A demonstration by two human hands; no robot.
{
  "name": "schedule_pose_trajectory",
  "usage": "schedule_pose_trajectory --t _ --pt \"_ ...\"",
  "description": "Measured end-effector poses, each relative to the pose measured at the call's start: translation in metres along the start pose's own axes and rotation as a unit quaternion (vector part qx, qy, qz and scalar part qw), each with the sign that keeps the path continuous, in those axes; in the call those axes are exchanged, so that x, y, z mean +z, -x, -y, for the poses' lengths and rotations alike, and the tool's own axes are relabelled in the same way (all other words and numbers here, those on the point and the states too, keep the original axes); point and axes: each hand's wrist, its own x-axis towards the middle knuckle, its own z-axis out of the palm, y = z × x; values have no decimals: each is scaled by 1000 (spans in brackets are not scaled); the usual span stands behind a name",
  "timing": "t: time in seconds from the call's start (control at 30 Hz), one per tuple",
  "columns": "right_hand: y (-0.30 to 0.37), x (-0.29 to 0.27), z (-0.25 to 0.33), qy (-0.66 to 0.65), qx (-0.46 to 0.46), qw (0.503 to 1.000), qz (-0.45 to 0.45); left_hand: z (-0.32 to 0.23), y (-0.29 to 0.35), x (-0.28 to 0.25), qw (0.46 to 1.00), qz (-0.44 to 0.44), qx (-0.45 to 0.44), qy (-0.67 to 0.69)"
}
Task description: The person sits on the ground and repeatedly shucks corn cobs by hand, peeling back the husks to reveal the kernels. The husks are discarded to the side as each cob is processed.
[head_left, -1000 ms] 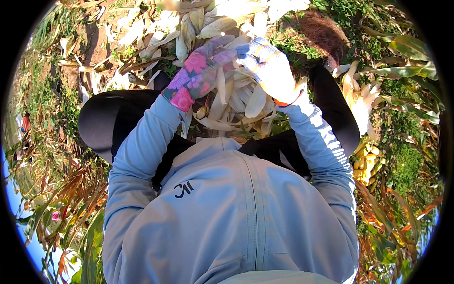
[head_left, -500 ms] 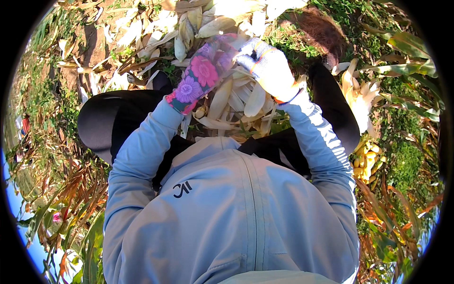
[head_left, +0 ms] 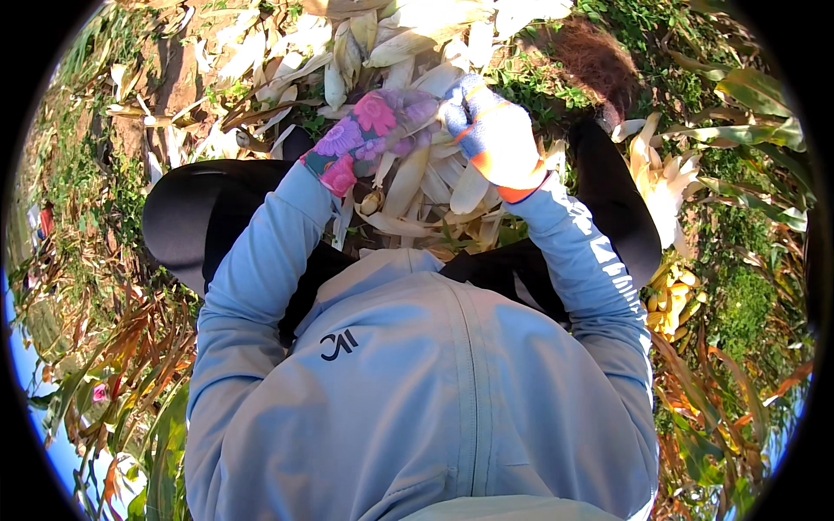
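Both my hands are gloved and raised close together over a heap of pale corn husks [head_left: 426, 187] between my legs. My left hand [head_left: 369, 130], in a dark glove with pink and purple flowers, has its fingers smeared by motion beside a pale husk-like strip. My right hand [head_left: 499, 135], in a blue, white and orange glove, is closed with its fingers curled toward the left hand. What it grips is hidden. Just beyond the hands lie several ears of corn [head_left: 341, 69] in dry husks.
Bare yellow corn cobs [head_left: 669, 300] are piled outside my right knee, near opened husks [head_left: 656, 178]. A reddish-brown hairy clump [head_left: 599, 65] lies at the far right. Corn leaves [head_left: 756, 130] stand along the right; dry husks [head_left: 261, 78] litter the ground at the far left.
My left hand has shifted slightly left and nearer to me. My right hand has turned a little and moved slightly right, so the gap between the hands is wider.
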Motion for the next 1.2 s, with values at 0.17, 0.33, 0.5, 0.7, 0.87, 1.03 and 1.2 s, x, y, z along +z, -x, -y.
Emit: schedule_pose_trajectory --t 0.17,0.33,0.5,0.7,0.87,1.03,1.2 --pt "2 -4 -5 4 -9 1000 27 -3 2 7 999 3 11 33" --pt "-7 -14 3 -68 -52 996 28 -4 0 5 1000 7 21 5" --pt "-15 -24 6 -144 8 987 76 -9 3 -1 999 -1 21 24" --pt "-13 -33 -5 -149 38 984 94 -1 2 -5 989 38 95 104" --pt "-13 -33 -10 -176 -9 981 78 -13 11 0 988 -57 65 132" --pt "-10 -28 -19 -212 -11 975 65 -8 7 -5 983 -73 75 149" --pt "-14 -31 -15 -282 124 951 14 -7 7 0 993 -52 88 54"
